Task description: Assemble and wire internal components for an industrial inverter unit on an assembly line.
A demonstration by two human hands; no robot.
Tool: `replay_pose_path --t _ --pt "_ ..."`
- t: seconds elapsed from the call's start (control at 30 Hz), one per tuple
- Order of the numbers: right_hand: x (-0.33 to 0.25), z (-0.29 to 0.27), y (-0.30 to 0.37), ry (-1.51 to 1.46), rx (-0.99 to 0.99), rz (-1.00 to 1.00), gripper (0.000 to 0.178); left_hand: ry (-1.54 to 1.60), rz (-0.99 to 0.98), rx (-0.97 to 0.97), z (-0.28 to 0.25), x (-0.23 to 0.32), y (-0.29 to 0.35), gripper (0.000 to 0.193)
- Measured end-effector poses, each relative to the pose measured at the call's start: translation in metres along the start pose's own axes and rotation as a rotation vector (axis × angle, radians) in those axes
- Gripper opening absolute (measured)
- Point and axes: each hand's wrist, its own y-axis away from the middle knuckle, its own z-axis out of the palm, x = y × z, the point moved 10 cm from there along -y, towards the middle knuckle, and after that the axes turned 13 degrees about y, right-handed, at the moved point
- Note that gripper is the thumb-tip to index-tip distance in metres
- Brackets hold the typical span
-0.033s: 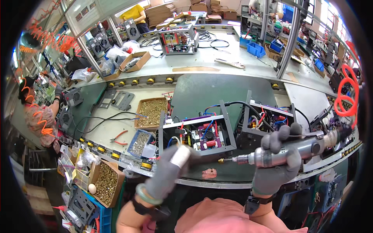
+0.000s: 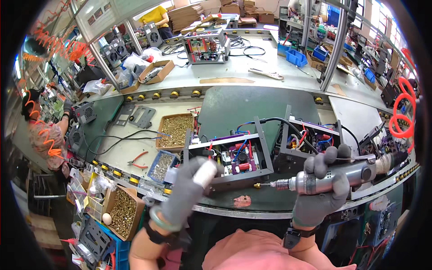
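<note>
In my right hand [image 2: 317,209], gloved in grey, is an air screwdriver [image 2: 357,173] lying nearly level, its bit toward the left. A small brass-coloured fastener [image 2: 257,185] sits at the bit's tip. My left hand [image 2: 182,193], also gloved, with white wrapping on a finger, is over the front left corner of an open metal chassis [image 2: 265,153]. Motion blurs its fingers, so whether they hold anything cannot be made out. Purple circuit boards and red and blue wires show inside the chassis. A second open chassis [image 2: 288,159] stands to its right, behind the screwdriver.
Left of the chassis are a box of brass fasteners [image 2: 177,128], a blue bin of small silver parts [image 2: 163,166] and red-handled pliers [image 2: 137,159]. Another fastener box [image 2: 123,209] stands lower left. An orange coiled hose [image 2: 402,108] hangs at right. A co-worker [image 2: 47,135] is at far left.
My left hand has shifted a little left and up by the chassis corner. The right hand and screwdriver have barely moved.
</note>
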Motion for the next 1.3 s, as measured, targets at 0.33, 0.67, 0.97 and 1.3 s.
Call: replay_pose_path --t 0.33,0.67,0.97,1.3 --pt "0.017 -0.016 0.019 0.014 0.039 0.159 0.052 -0.352 -0.094 -0.576 0.017 -0.013 -0.094 0.023" --pt "0.029 -0.014 0.025 -0.003 0.045 0.254 0.049 -0.414 -0.327 -0.685 0.022 -0.02 -0.097 0.023" --pt "0.047 -0.003 0.022 0.036 0.023 0.285 0.048 -1.592 0.133 -0.362 0.055 -0.007 -0.069 0.015" --pt "0.05 -0.008 0.004 0.011 -0.02 0.261 0.051 -0.868 0.147 0.02 -0.026 0.024 -0.06 0.036"
